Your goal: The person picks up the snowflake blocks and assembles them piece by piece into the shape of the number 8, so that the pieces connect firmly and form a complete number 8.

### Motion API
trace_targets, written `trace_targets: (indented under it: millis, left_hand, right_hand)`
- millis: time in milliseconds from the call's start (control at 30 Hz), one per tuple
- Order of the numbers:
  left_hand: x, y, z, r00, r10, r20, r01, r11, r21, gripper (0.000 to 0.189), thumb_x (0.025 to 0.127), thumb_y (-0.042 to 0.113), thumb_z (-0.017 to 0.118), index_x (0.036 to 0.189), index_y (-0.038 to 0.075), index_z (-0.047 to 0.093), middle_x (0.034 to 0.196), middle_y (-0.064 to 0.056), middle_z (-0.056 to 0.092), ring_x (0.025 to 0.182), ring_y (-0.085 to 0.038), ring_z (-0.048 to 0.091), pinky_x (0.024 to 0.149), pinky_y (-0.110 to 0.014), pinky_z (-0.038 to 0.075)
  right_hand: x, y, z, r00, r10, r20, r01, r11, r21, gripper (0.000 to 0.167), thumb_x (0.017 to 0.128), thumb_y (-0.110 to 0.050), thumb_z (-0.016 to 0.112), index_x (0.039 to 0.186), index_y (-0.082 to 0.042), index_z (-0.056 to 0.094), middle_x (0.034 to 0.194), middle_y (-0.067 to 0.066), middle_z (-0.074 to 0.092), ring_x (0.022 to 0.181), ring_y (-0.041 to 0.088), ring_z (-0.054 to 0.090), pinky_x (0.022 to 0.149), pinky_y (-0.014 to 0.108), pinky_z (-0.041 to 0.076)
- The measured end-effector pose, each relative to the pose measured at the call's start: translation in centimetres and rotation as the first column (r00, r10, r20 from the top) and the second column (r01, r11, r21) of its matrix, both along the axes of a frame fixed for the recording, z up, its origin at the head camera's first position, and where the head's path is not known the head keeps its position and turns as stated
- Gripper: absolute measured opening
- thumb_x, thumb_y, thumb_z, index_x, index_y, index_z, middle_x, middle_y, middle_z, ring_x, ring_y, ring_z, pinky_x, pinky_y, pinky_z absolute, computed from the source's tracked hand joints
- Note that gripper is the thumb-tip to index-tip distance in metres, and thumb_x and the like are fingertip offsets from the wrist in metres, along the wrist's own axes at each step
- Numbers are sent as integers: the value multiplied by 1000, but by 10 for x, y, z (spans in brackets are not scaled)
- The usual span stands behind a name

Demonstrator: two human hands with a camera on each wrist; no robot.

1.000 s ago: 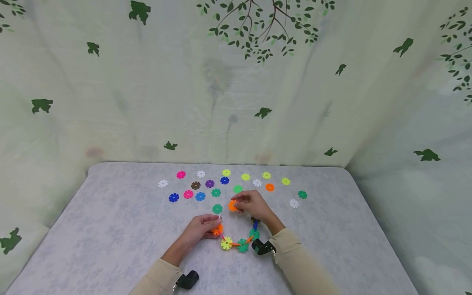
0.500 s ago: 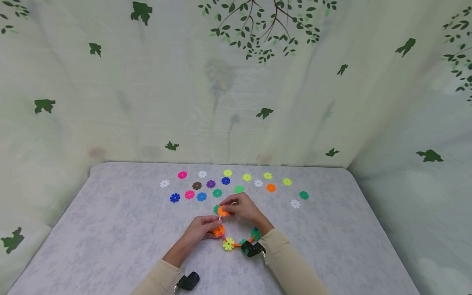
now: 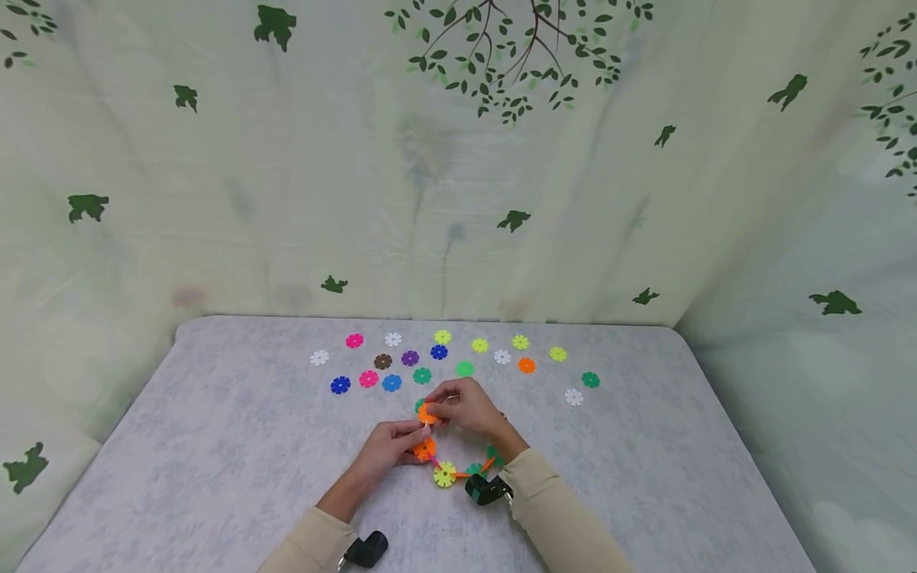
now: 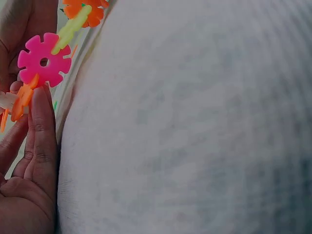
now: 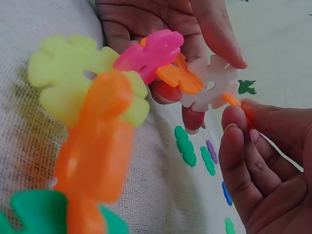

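My left hand (image 3: 387, 452) grips the end of a chain of interlocked flower-shaped discs, with thumb and fingers at the white disc (image 5: 214, 75). Between thumb and fingertips, my right hand (image 3: 469, 407) pinches an orange disc (image 3: 426, 414). Its edge meets the white disc's rim in the right wrist view; how deep it sits in a slot is unclear. Along the chain come another orange disc (image 5: 180, 75), a pink disc (image 4: 44, 61), a yellow disc (image 3: 445, 475), an orange link (image 5: 97, 151) and green discs (image 5: 39, 209). My right wrist and its camera cover the chain's far part.
Loose discs lie scattered across the back of the grey table (image 3: 215, 446), including a brown disc (image 3: 383, 361), a purple disc (image 3: 410, 358) and a light green disc (image 3: 465, 368). One green disc (image 3: 419, 406) lies just behind my fingers. A leaf-patterned curtain (image 3: 344, 199) stands behind.
My right hand has moved left with the orange disc, bringing it to the white disc in my left hand. The left hand has stayed nearly still.
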State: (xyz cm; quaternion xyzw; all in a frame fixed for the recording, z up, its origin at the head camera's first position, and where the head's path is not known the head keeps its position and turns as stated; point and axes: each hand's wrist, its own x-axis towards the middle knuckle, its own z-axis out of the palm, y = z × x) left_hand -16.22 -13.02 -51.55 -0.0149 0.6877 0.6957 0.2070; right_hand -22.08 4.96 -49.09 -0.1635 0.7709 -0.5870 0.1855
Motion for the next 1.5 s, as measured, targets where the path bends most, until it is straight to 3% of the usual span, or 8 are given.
trace_targets:
  millis: [233, 500, 767, 900, 1167, 1367, 1433, 1500]
  left_hand:
    - [-1, 2, -1, 999, -12, -38, 13, 1000, 24, 39, 92, 7, 64, 120, -18, 55, 96, -11, 70, 77, -12, 67, 75, -31, 58]
    - [1, 6, -5, 997, -10, -77, 7, 999, -37, 31, 94, 8, 61, 115, -16, 60, 91, -9, 70, 72, -13, 65, 71, -29, 58]
    - [4, 2, -3, 998, -69, -7, 69, 996, -62, 40, 94, 21, 63, 115, -13, 60, 96, -8, 69, 80, -16, 68, 77, -33, 57]
    - [2, 1, -7, 999, -15, 34, 18, 997, -76, 45, 95, 28, 62, 119, -10, 59, 99, -9, 68, 83, -18, 68, 78, -33, 57]
    - [0, 6, -8, 997, 77, 30, -76, 996, -53, 21, 95, 9, 60, 106, -10, 60, 95, -15, 70, 83, -21, 69, 77, -35, 57]
    - [-3, 10, -4, 993, 110, 34, -107, 991, -81, 18, 95, 7, 60, 104, -9, 61, 92, -13, 70, 83, -23, 70, 77, -34, 57]
    - [-4, 10, -3, 995, 95, 21, -94, 993, -76, 18, 95, 7, 60, 103, -9, 60, 92, -13, 70, 83, -23, 70, 77, -33, 57]
    - [-5, 11, -2, 996, 87, 11, -86, 993, -76, 19, 95, 8, 59, 104, -9, 61, 93, -13, 70, 84, -23, 70, 78, -32, 57]
  right_hand:
    - [1, 3, -3, 999, -41, 15, 42, 999, -31, 16, 88, -4, 68, 102, 6, 69, 77, 8, 68, 61, 12, 63, 63, 34, 58]
    - [5, 5, -6, 999, -42, 18, 42, 998, -41, 11, 88, 2, 66, 97, 7, 71, 78, 14, 70, 62, 18, 65, 65, 37, 59]
    - [9, 7, -8, 1000, 17, 11, -17, 1000, 11, 17, 88, 2, 65, 103, 4, 72, 84, 15, 71, 69, 25, 68, 67, 38, 58]
    - [9, 10, -9, 999, 46, 5, -46, 998, 33, 16, 87, 2, 66, 102, 3, 73, 87, 13, 72, 69, 23, 68, 65, 33, 58]
    - [7, 24, -8, 991, 132, -28, -130, 989, 78, 18, 90, -5, 66, 107, 2, 71, 87, 7, 68, 67, 17, 65, 64, 28, 56]
    - [-4, 83, 1, 987, -103, -122, 111, 992, 57, 22, 90, -7, 67, 107, 7, 68, 87, 15, 67, 64, 24, 60, 62, 33, 55]
    - [-8, 113, -1, 966, -221, -138, 234, 969, 86, 23, 89, -7, 68, 107, 7, 68, 89, 18, 67, 65, 25, 60, 61, 34, 54]
    - [-11, 142, -9, 922, -344, -179, 373, 913, 167, 22, 88, -9, 70, 106, 3, 69, 90, 11, 66, 68, 19, 58, 61, 30, 52]
